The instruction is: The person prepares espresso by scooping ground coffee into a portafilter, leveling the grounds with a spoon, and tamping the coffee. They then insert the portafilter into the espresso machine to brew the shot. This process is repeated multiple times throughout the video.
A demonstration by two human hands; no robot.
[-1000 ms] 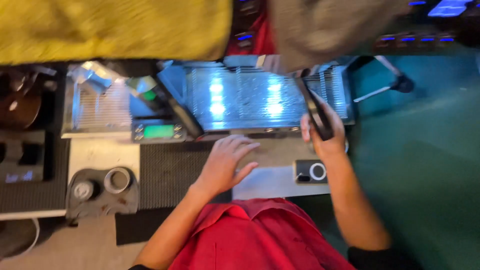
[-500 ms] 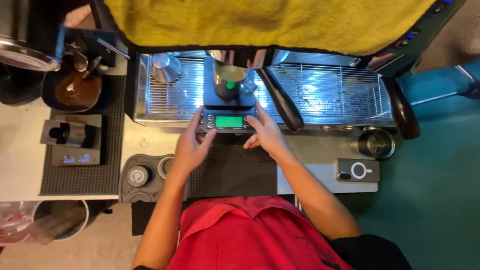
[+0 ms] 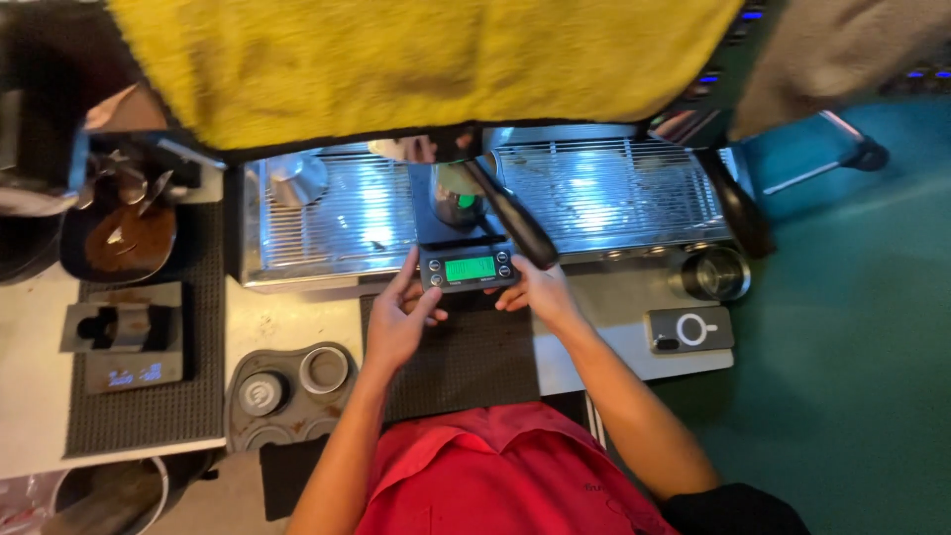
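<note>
A small black scale point(image 3: 468, 266) with a lit green display sits on the front edge of the espresso machine's drip tray point(image 3: 347, 213). A cup point(image 3: 458, 198) stands on it. My left hand point(image 3: 401, 315) touches the scale's left front corner with its fingers. My right hand point(image 3: 530, 289) rests at the scale's right front corner. A black portafilter handle point(image 3: 515, 220) angles down just above my right hand. Neither hand holds anything loose.
A yellow cloth point(image 3: 416, 59) lies over the machine top. Second black handle point(image 3: 738, 208) at right, beside a metal cup point(image 3: 713, 272) and a phone point(image 3: 690, 329). At left: knock box with grounds point(image 3: 129, 238), another scale point(image 3: 124, 347), tamper station point(image 3: 287, 391). Black mat point(image 3: 466, 357).
A second ago my right hand gripped a portafilter handle and my left hovered over the mat. Both hands then came to the green-lit scale and stay there; the view shifted slightly.
</note>
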